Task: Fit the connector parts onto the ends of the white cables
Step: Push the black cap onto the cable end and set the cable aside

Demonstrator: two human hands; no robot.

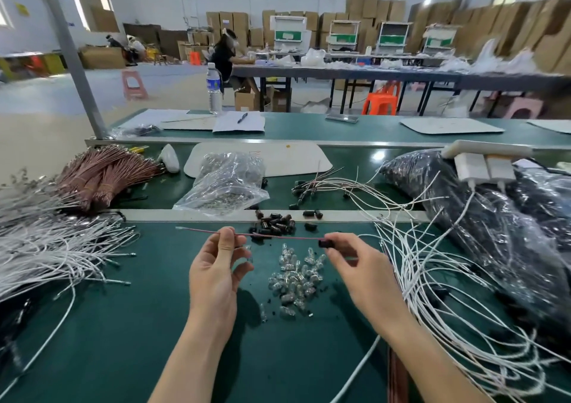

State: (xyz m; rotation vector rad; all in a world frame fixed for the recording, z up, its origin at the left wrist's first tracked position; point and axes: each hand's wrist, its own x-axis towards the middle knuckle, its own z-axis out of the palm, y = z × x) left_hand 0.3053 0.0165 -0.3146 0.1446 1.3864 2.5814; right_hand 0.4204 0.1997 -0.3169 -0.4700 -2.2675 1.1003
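Pinches red wire [278, 237] in left hand [213, 268], black connector [326, 243] at its end in right hand [363, 268]; leaves heaped white cables [61, 248] seemingly unfitted.

Green bench [123, 325], and it's crowded: clear bulbs [296, 279] heaped dead centre, black connector parts [275, 224] at twelve o'clock, white cables [46, 248] fanned at nine, more tangled at three, brown wire bundle [102, 177] at ten.

Left cable pile [46, 248], right cable tangle [448, 294], bulbs [293, 279] between, connector shells [275, 224] behind.
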